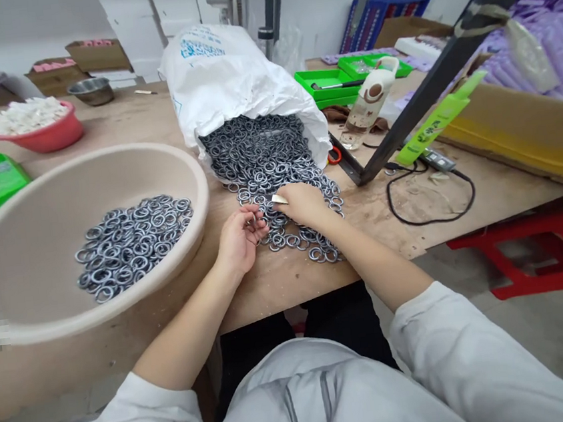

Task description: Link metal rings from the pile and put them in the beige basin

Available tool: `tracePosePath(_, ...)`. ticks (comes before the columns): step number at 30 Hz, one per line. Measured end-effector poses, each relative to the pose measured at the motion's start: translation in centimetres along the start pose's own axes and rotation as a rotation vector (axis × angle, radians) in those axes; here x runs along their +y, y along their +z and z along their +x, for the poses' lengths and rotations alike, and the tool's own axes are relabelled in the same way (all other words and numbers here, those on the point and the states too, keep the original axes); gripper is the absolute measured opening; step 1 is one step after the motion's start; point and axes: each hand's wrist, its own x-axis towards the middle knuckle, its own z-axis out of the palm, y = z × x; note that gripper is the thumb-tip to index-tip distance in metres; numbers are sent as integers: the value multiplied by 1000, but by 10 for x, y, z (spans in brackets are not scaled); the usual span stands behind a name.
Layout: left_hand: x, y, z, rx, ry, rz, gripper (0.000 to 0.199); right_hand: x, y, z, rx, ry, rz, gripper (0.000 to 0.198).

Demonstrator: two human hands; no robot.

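Note:
Grey rings (288, 227) spill out of a white sack (242, 74) lying on its side on the wooden table. My left hand (241, 239) is closed at the left edge of this pile. Its fingers are curled in a pinch, with what appears to be a single grey ring between them. Just to the right, over the pile, my right hand (305, 203) is closed round a small cream-coloured flat-handled tool (279, 199); its working end is not clear. The two hands are close together but apart. A large beige basin (22, 191) on the left holds more grey rings (134, 243).
A red bowl (59, 133) of white pieces and a metal bowl (91, 91) stand behind the basin. To the right are a slanted dark metal bar (411, 103), a drink bottle (364, 111), a green tube (436, 124), and a looped black cable (433, 222).

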Motion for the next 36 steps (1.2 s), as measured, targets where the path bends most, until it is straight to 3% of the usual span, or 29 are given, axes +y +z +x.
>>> tracePosePath(2, 0, 0, 2, 13, 23, 62, 8, 3, -3, -1, 5, 7, 99, 19)
tracePosePath(5, -2, -3, 5, -6, 216, 324, 19, 7, -8, -5, -127, -75, 469, 34)
tracePosePath(9, -4, -6, 4, -177, 437, 623, 28, 8, -9, -11, -337, -168, 988, 51)
tracePosePath(13, -3, -5, -2, -138, 479, 690, 31, 7, -8, -15, -473, -78, 1255, 50)
tracePosePath(15, -3, -2, -6, -198, 467, 690, 35, 5, -7, -16, -485, -55, 1327, 50)
tracePosePath(18, -4, 2, -11, -309, 375, 568, 44, -2, -8, -19, -334, -102, 1363, 51)
tracePosePath(22, -7, 5, -16, -277, 267, 403, 46, -13, -10, -25, -75, -177, 1307, 48)
tracePosePath(29, -6, 7, -20, -274, 192, 188, 41, -19, -1, -31, -6, -192, 1242, 42)
tracePosePath(32, -3, 6, -19, -300, 209, 146, 42, -16, -2, -34, 107, -211, 1067, 48)
tracePosePath(36, -3, 3, -17, -308, 217, 111, 43, -13, -7, -40, 126, -395, 771, 52)
